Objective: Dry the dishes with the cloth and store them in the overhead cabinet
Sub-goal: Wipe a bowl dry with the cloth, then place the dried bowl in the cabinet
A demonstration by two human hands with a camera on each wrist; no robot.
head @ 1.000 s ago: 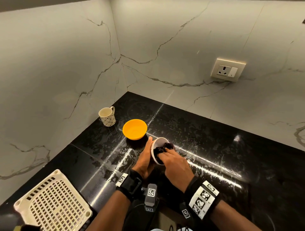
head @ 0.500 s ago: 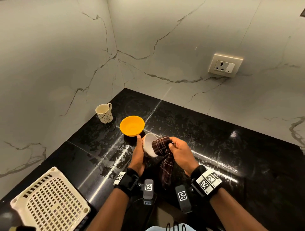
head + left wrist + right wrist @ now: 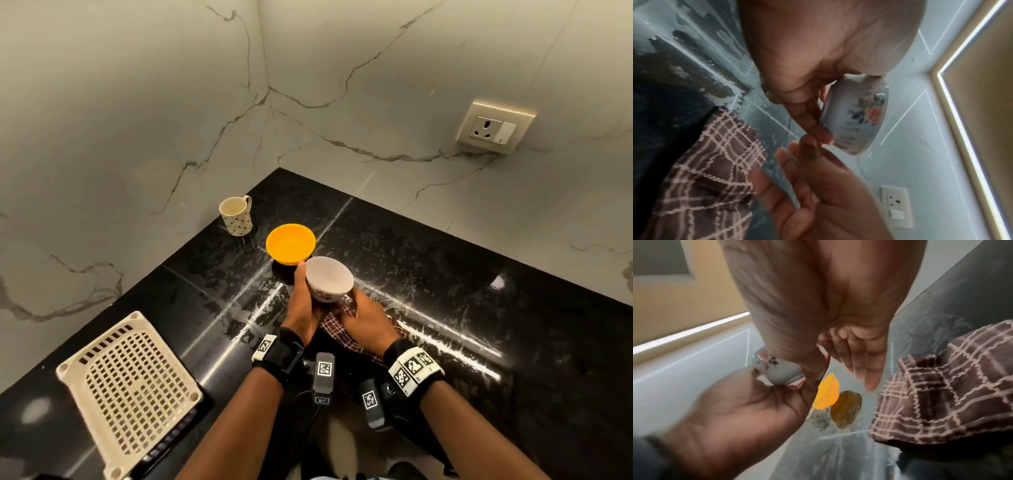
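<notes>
My left hand grips a white bowl with a flower print, held upright just above the black counter; in the left wrist view its fingers curl under the bowl's base. My right hand hovers at the bowl's lower right with straight fingers and holds nothing. The brown checked cloth lies crumpled on the counter under that hand, also visible as cloth beside the fingers.
An orange bowl sits right behind the white one, and a patterned mug stands by the left wall. A cream drying rack lies at the front left. A wall socket is at the right. The counter is wet.
My right hand drew the cloth out of the bowl and let it drop onto the counter. My left hand turned the bowl from on its side to upright.
</notes>
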